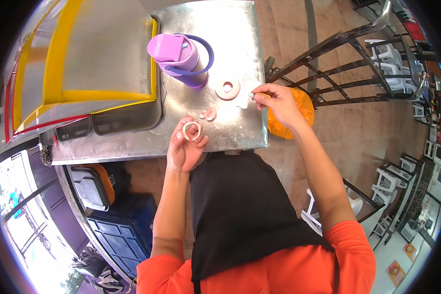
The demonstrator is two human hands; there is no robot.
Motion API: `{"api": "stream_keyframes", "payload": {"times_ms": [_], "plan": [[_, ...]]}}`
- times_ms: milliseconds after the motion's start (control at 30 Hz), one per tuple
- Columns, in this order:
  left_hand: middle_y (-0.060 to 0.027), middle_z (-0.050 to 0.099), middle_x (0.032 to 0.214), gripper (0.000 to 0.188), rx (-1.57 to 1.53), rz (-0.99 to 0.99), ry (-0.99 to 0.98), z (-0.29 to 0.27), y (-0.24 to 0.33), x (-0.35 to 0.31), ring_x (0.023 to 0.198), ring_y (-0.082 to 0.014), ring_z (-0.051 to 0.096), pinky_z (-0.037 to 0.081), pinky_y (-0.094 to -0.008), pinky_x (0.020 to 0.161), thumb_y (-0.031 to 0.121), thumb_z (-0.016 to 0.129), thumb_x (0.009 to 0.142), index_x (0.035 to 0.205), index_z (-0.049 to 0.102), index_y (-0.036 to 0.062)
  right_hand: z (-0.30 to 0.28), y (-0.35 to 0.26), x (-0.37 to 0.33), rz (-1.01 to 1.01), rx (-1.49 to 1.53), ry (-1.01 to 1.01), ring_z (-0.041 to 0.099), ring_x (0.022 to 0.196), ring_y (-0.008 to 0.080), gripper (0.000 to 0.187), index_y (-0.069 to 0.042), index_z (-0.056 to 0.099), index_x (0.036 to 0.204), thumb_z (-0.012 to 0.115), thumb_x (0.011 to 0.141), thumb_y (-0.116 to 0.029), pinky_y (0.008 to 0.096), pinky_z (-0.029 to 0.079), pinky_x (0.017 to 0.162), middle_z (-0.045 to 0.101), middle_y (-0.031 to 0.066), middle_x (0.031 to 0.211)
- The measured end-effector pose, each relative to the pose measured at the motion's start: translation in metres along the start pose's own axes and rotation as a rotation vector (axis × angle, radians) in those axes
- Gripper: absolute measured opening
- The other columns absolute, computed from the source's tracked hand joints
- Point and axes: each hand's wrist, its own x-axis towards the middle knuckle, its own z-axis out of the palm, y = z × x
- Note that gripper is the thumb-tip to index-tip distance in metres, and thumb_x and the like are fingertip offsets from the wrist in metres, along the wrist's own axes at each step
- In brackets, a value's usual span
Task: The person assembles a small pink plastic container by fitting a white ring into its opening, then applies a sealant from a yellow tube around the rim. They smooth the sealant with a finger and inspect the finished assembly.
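Observation:
My left hand (185, 153) is closed round a thin cream-coloured ring (184, 128), held above the near edge of the metal table (230, 134). My right hand (279, 102) pinches a small dark grey piece (252, 95) at the table's right edge. Its exact kind is too small to tell. Between the hands lie small pink pieces (209, 113) and, nearer the right hand, a small white scrap (242, 104). Just beyond them rests a thick pale pink ring (234, 93). Farther back stands a purple water bottle (197, 68) with a lid and a dark blue carry loop.
A yellow-edged display case (103, 95) and a dark tray (127, 117) take up the table's left side. An orange bag (304, 110) is beyond the right edge, near a black metal rack (338, 63). Under the table sits a blue bin (122, 230). White chairs stand at right.

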Motion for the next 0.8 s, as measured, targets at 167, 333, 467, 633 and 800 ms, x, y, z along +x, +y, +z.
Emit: {"api": "stream_keyframes", "payload": {"times_ms": [167, 333, 467, 633, 800], "plan": [[-0.0075, 0.070, 0.106, 0.053, -0.025, -0.025, -0.003, -0.031, -0.006, 0.003, 0.078, -0.0127, 0.050, 0.040, -0.0282, 0.070, 0.031, 0.080, 0.089, 0.129, 0.056, 0.0064, -0.006, 0.025, 0.034, -0.039, -0.162, 0.020, 0.064, 0.084, 0.0119, 0.016, -0.001, 0.074, 0.110, 0.072, 0.095, -0.004, 0.0282, 0.054, 0.076, 0.071, 0.0052, 0.095], [-0.0072, 0.068, 0.101, 0.051, -0.041, -0.054, 0.012, -0.046, -0.013, -0.003, 0.075, -0.0125, 0.048, 0.038, -0.0273, 0.067, 0.033, 0.078, 0.090, 0.129, 0.057, 0.0078, -0.013, 0.039, 0.046, -0.037, -0.056, 0.061, 0.064, 0.085, 0.0120, 0.016, -0.001, 0.075, 0.109, 0.072, 0.093, -0.001, 0.0281, 0.054, 0.077, 0.072, 0.0049, 0.097], [-0.0058, 0.062, 0.096, 0.049, -0.100, 0.026, 0.000, -0.041, -0.026, -0.010, 0.075, -0.0123, 0.046, 0.039, -0.0269, 0.068, 0.035, 0.077, 0.089, 0.128, 0.059, 0.0109, -0.016, 0.044, 0.054, -0.025, 0.053, 0.039, 0.069, 0.089, 0.0170, 0.017, 0.000, 0.072, 0.112, 0.069, 0.096, -0.001, 0.0330, 0.057, 0.081, 0.073, 0.0088, 0.099], [-0.0055, 0.064, 0.100, 0.052, -0.154, 0.108, -0.051, -0.021, -0.046, -0.018, 0.076, -0.0125, 0.048, 0.040, -0.0274, 0.069, 0.035, 0.079, 0.088, 0.130, 0.058, 0.0118, -0.015, 0.041, 0.066, -0.042, 0.132, -0.027, 0.070, 0.088, 0.0183, 0.019, 0.000, 0.071, 0.113, 0.071, 0.095, -0.003, 0.0343, 0.058, 0.086, 0.074, 0.0105, 0.101], [-0.0061, 0.070, 0.108, 0.049, -0.137, 0.211, -0.020, -0.004, -0.063, -0.018, 0.073, -0.0112, 0.045, 0.038, -0.0256, 0.065, 0.034, 0.080, 0.088, 0.127, 0.061, 0.0111, -0.020, 0.034, 0.075, -0.149, 0.070, -0.061, 0.070, 0.092, 0.0164, 0.020, 0.001, 0.074, 0.112, 0.074, 0.092, -0.004, 0.0314, 0.056, 0.088, 0.076, 0.0094, 0.103]]}}
